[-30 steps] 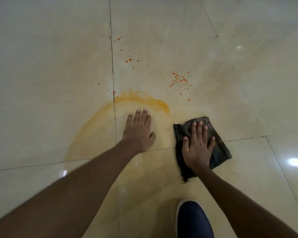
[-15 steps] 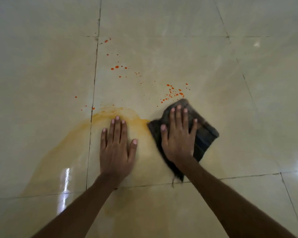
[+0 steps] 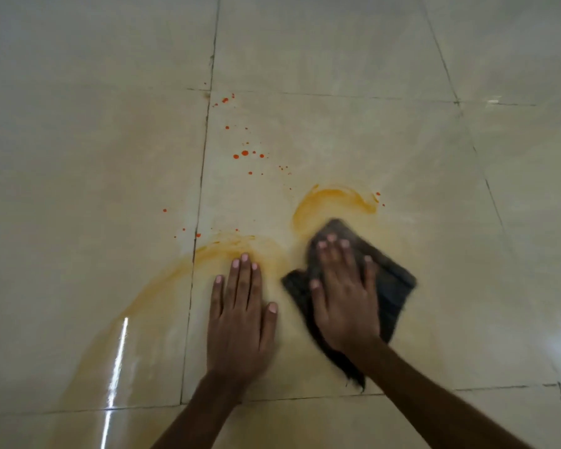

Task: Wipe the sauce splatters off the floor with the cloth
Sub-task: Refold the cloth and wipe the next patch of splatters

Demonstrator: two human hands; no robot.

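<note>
Flat-fingered, my right grip [image 3: 344, 306] presses the dark grey folded cloth [image 3: 392, 286] beneath it, my left grip [image 3: 240, 322] lies flat on the beige tiled floor [image 3: 337, 59] alongside, and the red spatter just ahead has now smeared into an orange arc [image 3: 334, 197], so more passes seem needed.

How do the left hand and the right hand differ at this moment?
The left hand lies flat on the bare floor; the right hand lies flat on the dark cloth. The left hand is sharp; the right hand and cloth are blurred. The left hand's fingers reach the lower orange smear; the right hand sits just below the upper orange smear. Both are palm down with straight fingers.
</note>
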